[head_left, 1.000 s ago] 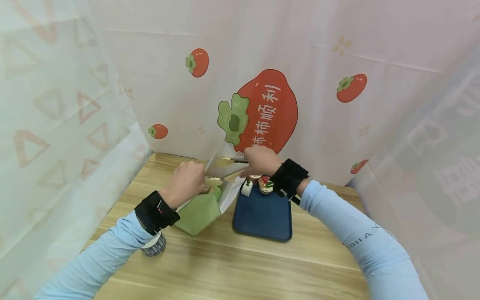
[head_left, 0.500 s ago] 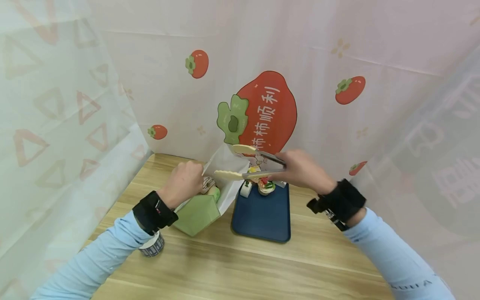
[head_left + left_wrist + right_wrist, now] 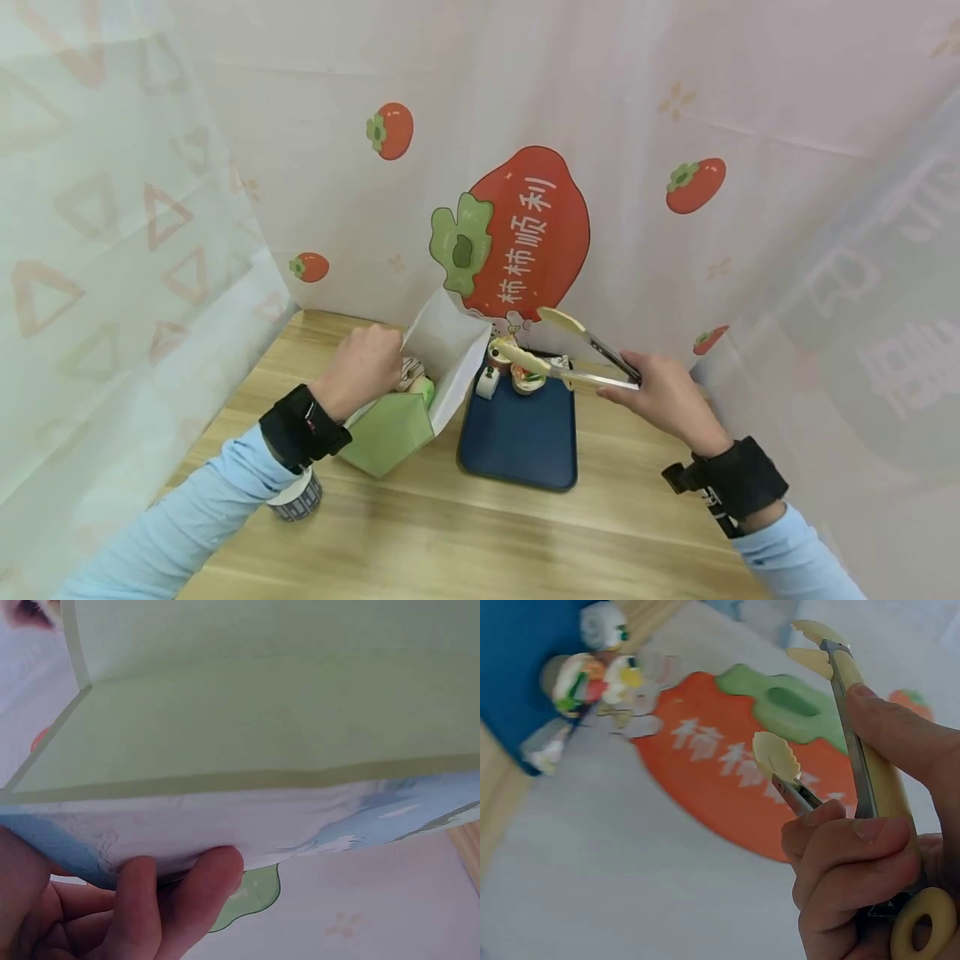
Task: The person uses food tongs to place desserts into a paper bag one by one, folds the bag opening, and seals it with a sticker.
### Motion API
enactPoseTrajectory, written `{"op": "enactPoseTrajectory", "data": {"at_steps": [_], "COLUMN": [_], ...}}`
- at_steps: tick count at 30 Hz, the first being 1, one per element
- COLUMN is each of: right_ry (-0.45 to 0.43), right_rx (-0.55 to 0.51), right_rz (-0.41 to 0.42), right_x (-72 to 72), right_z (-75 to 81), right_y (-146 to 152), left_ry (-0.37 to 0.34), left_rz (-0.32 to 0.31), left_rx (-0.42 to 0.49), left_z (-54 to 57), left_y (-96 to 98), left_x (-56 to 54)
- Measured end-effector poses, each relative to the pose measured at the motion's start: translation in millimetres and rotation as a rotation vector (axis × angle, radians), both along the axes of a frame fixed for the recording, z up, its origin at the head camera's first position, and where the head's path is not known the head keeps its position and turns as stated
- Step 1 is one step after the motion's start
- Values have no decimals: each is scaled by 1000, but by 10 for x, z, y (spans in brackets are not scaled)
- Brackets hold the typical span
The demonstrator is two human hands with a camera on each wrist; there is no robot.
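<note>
Table, pale wood, spans the lower part of the head view. At its ten o'clock a green box shows a white, flared mouth. A dark blue tray lies just beside it, at the box's three o'clock. Your tongs come next: their long axis runs from your right hand toward nine-to-ten o'clock, one pale tip crossing the tray's far end in view; its height above cannot be told. The two arms are spread with nothing between them; your right hand is wrapped round the handles. Your left hand grips the box's rim at its ten o'clock. The tongs' line seems to matter most: the box's mouth lies at nine o'clock from your right hand, beyond the tips, and your left hand is the nearer to it. A patterned cup sits at seven o'clock from your left hand. Smallest are a doughnut and a green piece inside the box, then a cupcake and a white roll near the tray's twelve o'clock.
</note>
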State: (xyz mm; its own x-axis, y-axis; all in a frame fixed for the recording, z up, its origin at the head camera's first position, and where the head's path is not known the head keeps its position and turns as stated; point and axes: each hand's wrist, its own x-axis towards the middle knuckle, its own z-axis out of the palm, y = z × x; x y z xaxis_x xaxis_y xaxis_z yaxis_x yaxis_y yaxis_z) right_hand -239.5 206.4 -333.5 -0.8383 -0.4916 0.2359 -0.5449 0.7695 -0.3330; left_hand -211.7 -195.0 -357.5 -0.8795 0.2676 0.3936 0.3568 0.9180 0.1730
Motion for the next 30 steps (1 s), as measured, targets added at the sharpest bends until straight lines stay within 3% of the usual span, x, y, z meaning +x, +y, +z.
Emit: {"op": "enactPoseTrajectory", "data": {"at_steps": [8, 15, 22, 30], "right_ry": [-180, -174, -101, -90], "right_rx": [8, 12, -60, -4], "right_rz": [-187, -250, -294, -331], "right_x": [-121, -195, -284, -395], "right_z": [-823, -1439, -1697, -1922], "right_y": [140, 126, -25, -170], "left_ry": [-26, -69, -45, -45], "left_rz": [10, 8, 25, 20], "left_rx": [22, 45, 18, 22], "left_z": [-10, 2, 19, -3], "left_y": [-38, -20, -21, -64], "left_x": [22, 36, 13, 26]}}
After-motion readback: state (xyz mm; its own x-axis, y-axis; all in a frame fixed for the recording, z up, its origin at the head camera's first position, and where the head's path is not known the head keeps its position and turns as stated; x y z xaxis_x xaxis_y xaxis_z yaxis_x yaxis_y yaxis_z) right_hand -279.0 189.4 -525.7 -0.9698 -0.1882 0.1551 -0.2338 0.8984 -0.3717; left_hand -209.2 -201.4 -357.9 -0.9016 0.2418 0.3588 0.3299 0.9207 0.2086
